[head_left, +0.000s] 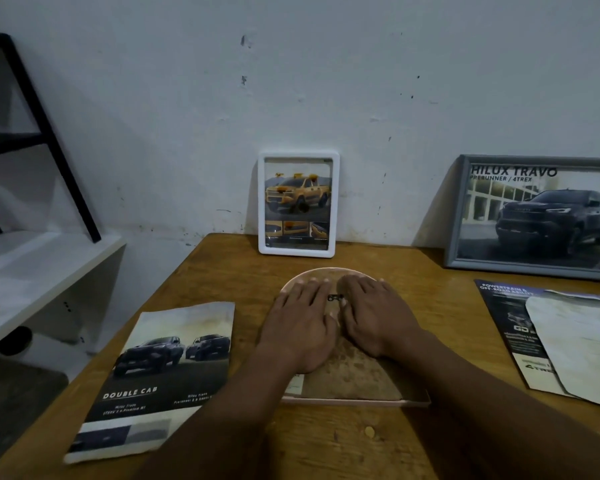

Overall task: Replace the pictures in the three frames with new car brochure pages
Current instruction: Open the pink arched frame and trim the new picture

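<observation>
Three frames: white frame (262,202), grey frame (456,216), arched frame (354,375). Two hands: left hand (300,327), right hand (378,317). Two printed pages, Double Cab page (153,375) and Powertrain page (499,306), plus perhaps a third, a pale sheet (582,348). One table (326,445).

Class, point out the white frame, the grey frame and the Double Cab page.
white frame (297,252): head view, bottom border.
grey frame (458,216): head view, left border.
Double Cab page (160,375): head view, dark middle.
</observation>
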`<action>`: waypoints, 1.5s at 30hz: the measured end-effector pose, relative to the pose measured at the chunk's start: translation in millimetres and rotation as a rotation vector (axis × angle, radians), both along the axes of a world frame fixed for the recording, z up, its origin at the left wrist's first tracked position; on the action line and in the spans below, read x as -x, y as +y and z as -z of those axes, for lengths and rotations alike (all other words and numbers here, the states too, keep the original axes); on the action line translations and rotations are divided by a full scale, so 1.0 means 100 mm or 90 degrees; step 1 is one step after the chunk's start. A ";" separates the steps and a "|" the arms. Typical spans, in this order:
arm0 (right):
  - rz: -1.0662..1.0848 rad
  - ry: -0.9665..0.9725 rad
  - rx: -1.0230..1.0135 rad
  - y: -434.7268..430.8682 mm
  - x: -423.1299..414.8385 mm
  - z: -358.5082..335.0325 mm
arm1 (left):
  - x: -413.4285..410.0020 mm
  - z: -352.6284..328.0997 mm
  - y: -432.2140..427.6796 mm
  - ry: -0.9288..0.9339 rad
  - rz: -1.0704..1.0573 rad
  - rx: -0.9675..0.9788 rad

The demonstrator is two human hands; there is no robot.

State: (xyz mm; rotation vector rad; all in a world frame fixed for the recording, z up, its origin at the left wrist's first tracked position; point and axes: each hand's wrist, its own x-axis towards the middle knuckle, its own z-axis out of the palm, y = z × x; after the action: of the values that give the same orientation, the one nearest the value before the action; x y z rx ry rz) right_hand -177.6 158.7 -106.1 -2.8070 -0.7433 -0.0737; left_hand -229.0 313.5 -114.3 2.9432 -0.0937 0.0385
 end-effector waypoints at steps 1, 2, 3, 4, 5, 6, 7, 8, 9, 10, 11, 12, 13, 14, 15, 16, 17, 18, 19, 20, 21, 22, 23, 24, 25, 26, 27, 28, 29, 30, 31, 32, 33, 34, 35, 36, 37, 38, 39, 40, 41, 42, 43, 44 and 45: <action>0.013 0.004 0.001 0.02 0.05 0.00 | 0.02 0.00 -0.01 -0.003 -0.008 0.003; 0.031 0.004 -0.001 0.03 0.10 0.00 | 0.04 -0.01 -0.02 -0.012 -0.023 0.009; 0.044 -0.005 -0.004 0.04 0.16 0.01 | 0.07 -0.01 -0.03 -0.026 -0.042 0.016; 0.048 -0.022 -0.003 0.03 0.23 0.03 | 0.08 -0.01 -0.05 -0.040 -0.061 0.023; 0.044 -0.036 -0.002 0.02 0.29 0.04 | 0.10 -0.01 -0.06 -0.052 -0.078 0.028; 0.040 -0.043 -0.007 0.01 0.35 0.03 | 0.12 -0.01 -0.07 -0.059 -0.092 0.031; 0.040 -0.048 -0.020 0.00 0.39 0.02 | 0.13 -0.01 -0.07 -0.058 -0.102 0.030; 0.049 -0.054 -0.042 0.00 0.41 0.02 | 0.13 -0.01 -0.07 -0.052 -0.108 0.031; 0.070 -0.059 -0.073 0.00 0.41 0.02 | 0.12 -0.01 -0.07 -0.047 -0.108 0.029; 0.094 -0.065 -0.104 0.01 0.41 0.00 | 0.12 -0.02 -0.07 -0.046 -0.108 0.025; 0.112 -0.069 -0.123 0.02 0.41 -0.01 | 0.13 -0.03 -0.07 -0.049 -0.109 0.022; 0.120 -0.074 -0.124 0.03 0.42 -0.01 | 0.14 -0.05 -0.08 -0.052 -0.113 0.022; 0.123 -0.078 -0.116 0.03 0.42 -0.01 | 0.15 -0.07 -0.08 -0.052 -0.118 0.025; 0.126 -0.082 -0.112 0.03 0.43 -0.01 | 0.17 -0.08 -0.09 -0.053 -0.124 0.024; 0.134 -0.082 -0.118 0.00 0.44 -0.03 | 0.18 -0.09 -0.10 -0.061 -0.133 0.018; 0.148 -0.080 -0.140 -0.03 0.45 -0.05 | 0.20 -0.10 -0.10 -0.077 -0.146 0.014; 0.169 -0.075 -0.172 -0.08 0.46 -0.09 | 0.22 -0.12 -0.08 -0.100 -0.165 0.022; 0.192 -0.069 -0.200 -0.14 0.46 -0.11 | 0.25 -0.14 -0.07 -0.126 -0.188 0.040; 0.212 -0.063 -0.215 -0.21 0.47 -0.13 | 0.29 -0.16 -0.04 -0.146 -0.207 0.062; 0.223 -0.057 -0.217 -0.27 0.47 -0.13 | 0.32 -0.17 -0.01 -0.155 -0.210 0.084; 0.231 -0.047 -0.213 -0.33 0.49 -0.12 | 0.36 -0.16 0.01 -0.149 -0.198 0.101; 0.234 -0.045 -0.213 -0.37 0.50 -0.11 | 0.39 -0.15 0.03 -0.139 -0.181 0.114; 0.235 -0.036 -0.220 -0.37 0.51 -0.10 | 0.39 -0.12 0.05 -0.129 -0.166 0.125; 0.234 -0.025 -0.244 -0.36 0.52 -0.09 | 0.39 -0.09 0.06 -0.123 -0.158 0.138; 0.242 0.000 -0.283 -0.35 0.54 -0.11 | 0.39 -0.08 0.04 -0.121 -0.156 0.154; 0.256 0.029 -0.334 -0.33 0.56 -0.11 | 0.39 -0.07 0.02 -0.124 -0.158 0.167; 0.276 0.054 -0.370 -0.33 0.58 -0.13 | 0.40 -0.05 -0.03 -0.127 -0.160 0.174; 0.290 0.066 -0.392 -0.34 0.58 -0.12 | 0.40 -0.03 -0.08 -0.131 -0.158 0.180; 0.304 0.074 -0.396 -0.37 0.60 -0.13 | 0.41 0.01 -0.13 -0.132 -0.152 0.184; 0.320 0.079 -0.401 -0.42 0.59 -0.11 | 0.42 0.04 -0.19 -0.131 -0.146 0.188; 0.343 0.090 -0.411 -0.47 0.59 -0.11 | 0.42 0.08 -0.25 -0.126 -0.144 0.191; 0.364 0.099 -0.429 -0.53 0.58 -0.11 | 0.41 0.10 -0.30 -0.122 -0.144 0.195; 0.383 0.113 -0.442 -0.60 0.57 -0.12 | 0.40 0.12 -0.35 -0.117 -0.145 0.197; 0.390 0.132 -0.454 -0.66 0.55 -0.13 | 0.39 0.13 -0.39 -0.112 -0.145 0.199; 0.392 0.162 -0.465 -0.72 0.54 -0.16 | 0.38 0.14 -0.43 -0.106 -0.147 0.201; 0.393 0.193 -0.488 -0.79 0.52 -0.19 | 0.37 0.14 -0.44 -0.103 -0.147 0.209; 0.400 0.229 -0.526 -0.84 0.52 -0.23 | 0.36 0.13 -0.45 -0.101 -0.146 0.222; 0.406 0.264 -0.575 -0.91 0.52 -0.26 | 0.35 0.14 -0.46 -0.102 -0.142 0.239; 0.411 0.285 -0.620 -0.97 0.52 -0.29 | 0.35 0.13 -0.49 -0.100 -0.140 0.254; 0.412 0.282 -0.652 -1.05 0.52 -0.32 | 0.34 0.12 -0.53 -0.103 -0.139 0.270; 0.412 0.263 -0.673 -1.12 0.52 -0.38 | 0.34 0.10 -0.59 -0.105 -0.140 0.287; 0.408 0.237 -0.700 -1.19 0.53 -0.45 | 0.34 0.07 -0.68 -0.107 -0.140 0.310; 0.396 0.215 -0.735 -1.27 0.55 -0.55 | 0.34 0.03 -0.78 -0.102 -0.139 0.335; 0.376 0.199 -0.774 -1.34 0.58 -0.66 | 0.33 0.00 -0.89 -0.097 -0.132 0.364; 0.350 0.184 -0.807 -1.42 0.60 -0.79 | 0.30 -0.02 -1.01 -0.086 -0.121 0.395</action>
State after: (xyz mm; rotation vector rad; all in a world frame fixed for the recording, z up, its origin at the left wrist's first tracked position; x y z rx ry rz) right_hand -237.8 16.4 -27.4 -1.6393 0.1785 -0.1561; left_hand -259.4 212.7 -112.1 2.3167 0.1533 0.2455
